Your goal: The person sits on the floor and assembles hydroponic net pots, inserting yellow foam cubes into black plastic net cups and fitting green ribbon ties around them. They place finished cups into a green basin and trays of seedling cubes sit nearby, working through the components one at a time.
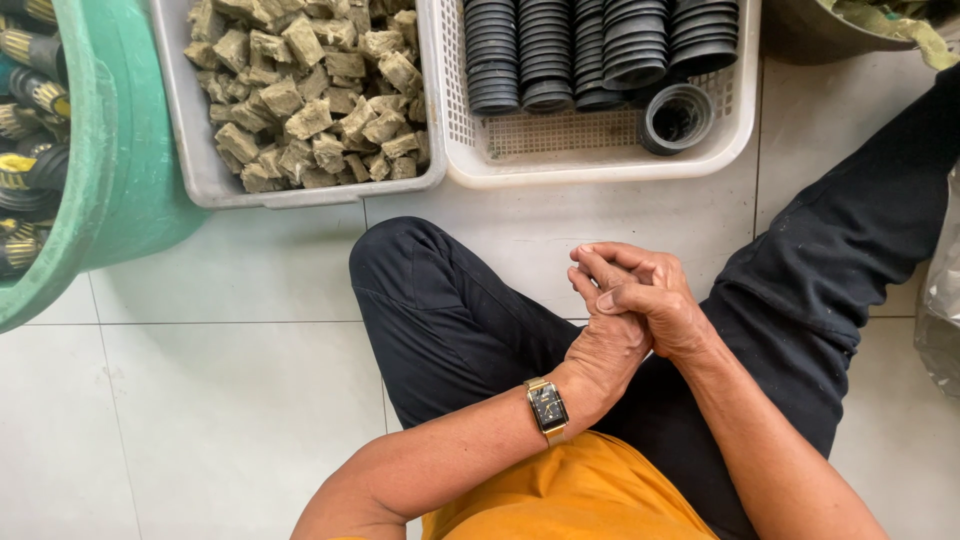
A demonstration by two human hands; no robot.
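Above your lap, your left hand and your right hand were clasped together, the fingers closed on each other and holding no object. The nearest things lay straight ahead of the fingers, on the white tiled floor: the white perforated plastic basket with rows of black ribbed rubber rings, stacked so that their long axis ran away from you. One loose black ring lay on its side near the front wall of the basket, and your right hand was a little nearer to it. More to the left stood the grey plastic tub of brownish fibrous cubes, well apart from both hands. The green round plastic basin at the far left was cut off by the edge, and I could not make out well the dark parts inside. The far ends of the ring rows were cut off too.
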